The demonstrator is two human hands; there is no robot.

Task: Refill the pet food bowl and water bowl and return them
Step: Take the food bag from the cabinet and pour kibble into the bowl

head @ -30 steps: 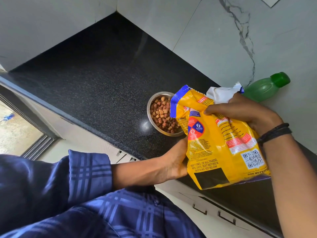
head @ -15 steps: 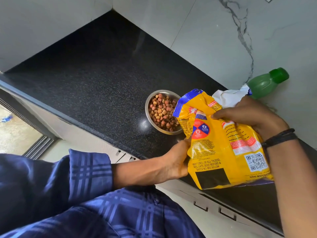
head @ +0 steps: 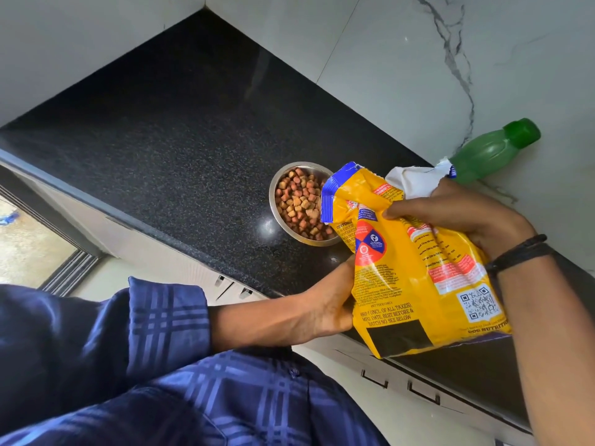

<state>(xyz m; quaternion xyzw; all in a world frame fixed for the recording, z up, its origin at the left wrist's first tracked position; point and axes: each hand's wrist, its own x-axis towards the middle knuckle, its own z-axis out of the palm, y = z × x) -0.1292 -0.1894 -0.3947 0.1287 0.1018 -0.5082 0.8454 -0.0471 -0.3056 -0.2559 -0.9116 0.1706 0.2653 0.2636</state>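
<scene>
A steel food bowl [head: 277, 210] full of brown and orange kibble stands on the black granite counter [head: 180, 123]. Just right of it I hold a yellow dog food bag [head: 415, 284] with a blue torn top edge, its open mouth beside the bowl's right rim. My right hand [head: 467, 217] grips the bag's upper part, fingers pressing into its crumpled neck. My left hand [head: 328, 307] holds the bag's lower left side from beneath; its fingers are hidden behind the bag. No water bowl is in view.
A green plastic bottle [head: 492, 149] with a green cap stands against the marble wall behind the bag. White drawers with dark handles [head: 423, 392] run below the counter edge. A floor-level window sill [head: 61, 272] lies at the left.
The bag's top has drawn back from over the bowl and folded down, uncovering more of the kibble. Both hands keep their grip.
</scene>
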